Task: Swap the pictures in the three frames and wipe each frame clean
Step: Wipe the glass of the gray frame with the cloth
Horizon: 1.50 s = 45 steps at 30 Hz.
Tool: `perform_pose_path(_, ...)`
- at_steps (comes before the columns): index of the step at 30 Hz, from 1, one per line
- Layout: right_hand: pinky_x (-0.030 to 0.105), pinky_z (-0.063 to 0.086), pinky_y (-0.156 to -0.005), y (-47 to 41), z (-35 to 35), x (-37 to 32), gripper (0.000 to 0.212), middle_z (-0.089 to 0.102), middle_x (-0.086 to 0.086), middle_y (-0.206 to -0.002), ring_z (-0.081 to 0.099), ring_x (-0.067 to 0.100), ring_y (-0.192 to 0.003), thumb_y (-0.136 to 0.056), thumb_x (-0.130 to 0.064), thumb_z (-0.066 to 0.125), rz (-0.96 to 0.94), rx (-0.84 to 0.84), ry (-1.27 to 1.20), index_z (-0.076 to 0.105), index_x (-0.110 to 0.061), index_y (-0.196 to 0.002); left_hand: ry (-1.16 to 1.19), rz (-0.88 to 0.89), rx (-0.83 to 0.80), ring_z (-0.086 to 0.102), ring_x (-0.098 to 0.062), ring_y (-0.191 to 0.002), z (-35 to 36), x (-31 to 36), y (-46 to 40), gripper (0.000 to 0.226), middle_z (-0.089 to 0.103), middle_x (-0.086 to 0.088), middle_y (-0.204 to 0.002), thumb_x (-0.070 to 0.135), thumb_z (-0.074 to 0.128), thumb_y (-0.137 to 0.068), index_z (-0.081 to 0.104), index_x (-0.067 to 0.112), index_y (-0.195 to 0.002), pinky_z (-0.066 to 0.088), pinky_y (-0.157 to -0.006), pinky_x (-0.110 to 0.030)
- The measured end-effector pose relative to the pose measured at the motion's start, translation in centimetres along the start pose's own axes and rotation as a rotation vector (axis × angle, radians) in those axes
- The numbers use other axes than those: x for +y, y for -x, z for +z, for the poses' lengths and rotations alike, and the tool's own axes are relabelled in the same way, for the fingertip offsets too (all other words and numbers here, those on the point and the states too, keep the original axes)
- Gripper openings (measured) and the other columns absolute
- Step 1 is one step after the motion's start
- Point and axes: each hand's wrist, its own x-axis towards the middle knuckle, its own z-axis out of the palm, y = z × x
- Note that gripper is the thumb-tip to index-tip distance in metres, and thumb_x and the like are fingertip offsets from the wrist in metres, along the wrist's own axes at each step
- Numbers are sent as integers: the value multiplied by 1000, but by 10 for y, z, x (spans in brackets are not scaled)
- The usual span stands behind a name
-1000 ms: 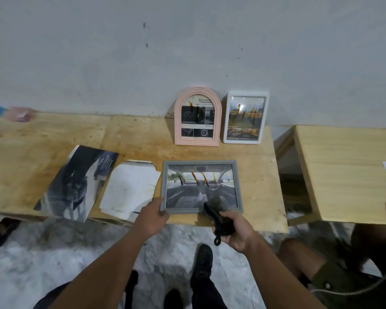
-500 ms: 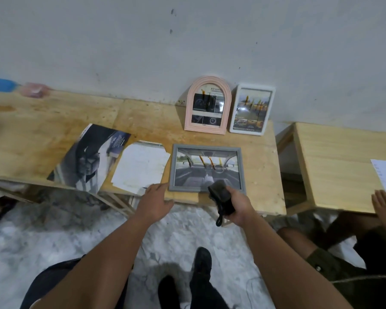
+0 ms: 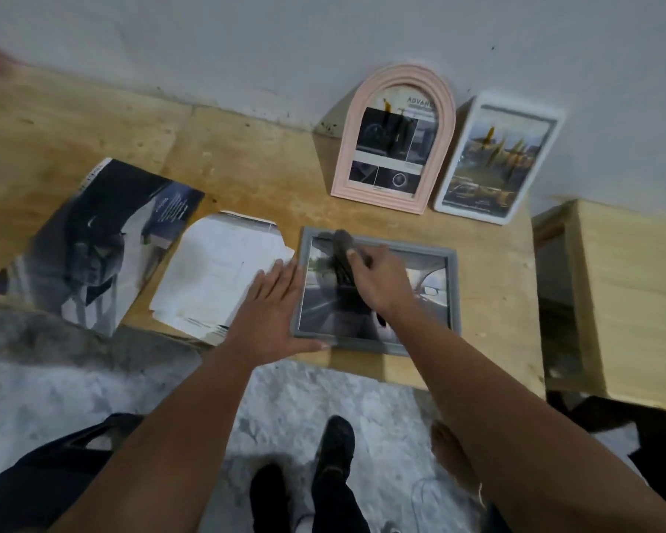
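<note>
The grey frame (image 3: 377, 290) lies flat near the front edge of the worktop (image 3: 247, 163), right of the picture's centre. The right hand (image 3: 381, 280) is over its glass, fingers curled round a dark cloth (image 3: 341, 250) that touches the frame's upper left corner. The left hand (image 3: 273, 313) lies flat with straight fingers against the frame's left side, thumb along the lower edge. The frame holds a blurred car-interior picture. Just left of it sits a white paper stack (image 3: 216, 271), and further left a dark magazine (image 3: 104, 240). Above, against the wall, a pink arched frame (image 3: 395, 140) and a white frame (image 3: 498, 159) stand side by side.
</note>
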Motion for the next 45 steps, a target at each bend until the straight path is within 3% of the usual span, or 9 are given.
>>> perform_pose_path(3,38,52,-83,-19,26,12,33,50,13,-122,60,30,-94,-103,-37,47,-190,-75,330,65,-18,-124,-35,30,66,-7,-22,-162,14,-9,1,140,-1,-5,-175,106,32,-70,2,9,-166,9,-130,-54)
perform_pose_path(5,39,54,-79,-24,37,19,39,44,12,-131,61,33,-94,-104,-35,46,-223,-60,475,57,-15,-136,-21,43,95,-3,-22,-162,16,-10,1,138,3,-6,-175,105,32,-71,7,8,-166,9,-130,-54)
perform_pose_path(11,37,46,-69,-42,39,11,32,46,12,-126,63,37,-86,-104,-31,45,-204,-42,574,62,-12,-122,-19,52,117,-1,-22,-162,18,-11,0,137,5,-7,-175,104,34,-72,11,7,-165,11,-130,-54)
perform_pose_path(17,31,37,-72,-44,35,4,30,58,12,-116,62,32,-100,-104,-28,42,-173,-74,584,63,-12,-117,-37,47,120,0,-22,-162,18,-10,0,136,5,-6,-175,104,32,-72,11,8,-166,14,-129,-54)
perform_pose_path(28,37,52,-72,50,40,25,34,64,6,-108,65,30,-89,-99,-34,40,-223,-170,411,66,-21,-117,-26,50,106,1,-21,-162,16,-11,0,136,6,-5,-175,105,32,-71,12,9,-165,17,-128,-54)
perform_pose_path(32,31,46,-66,51,21,18,21,61,-1,-85,56,14,-70,-99,-25,48,-190,-385,298,61,-25,-82,-16,53,123,6,-22,-162,16,-10,1,136,9,-6,-174,104,34,-72,14,7,-165,21,-127,-55)
perform_pose_path(34,22,37,-62,30,3,5,29,57,-7,-76,50,8,-66,-100,-16,53,-203,-379,275,55,-27,-73,-19,51,127,5,-22,-162,15,-9,2,136,9,-6,-174,105,33,-71,14,7,-165,20,-128,-55)
perform_pose_path(38,33,44,-70,-26,-8,-2,19,64,10,-90,59,26,-82,-100,-23,52,-218,-96,286,67,-14,-94,-33,51,120,0,-22,-162,14,-9,2,137,5,-6,-175,106,29,-71,12,8,-165,15,-129,-54)
perform_pose_path(45,38,47,-82,-8,31,20,27,57,15,-112,61,35,-97,-102,-23,47,-197,-119,420,67,-14,-118,-18,61,134,7,-23,-162,14,-10,1,135,12,-7,-174,104,33,-72,17,8,-164,20,-128,-55)
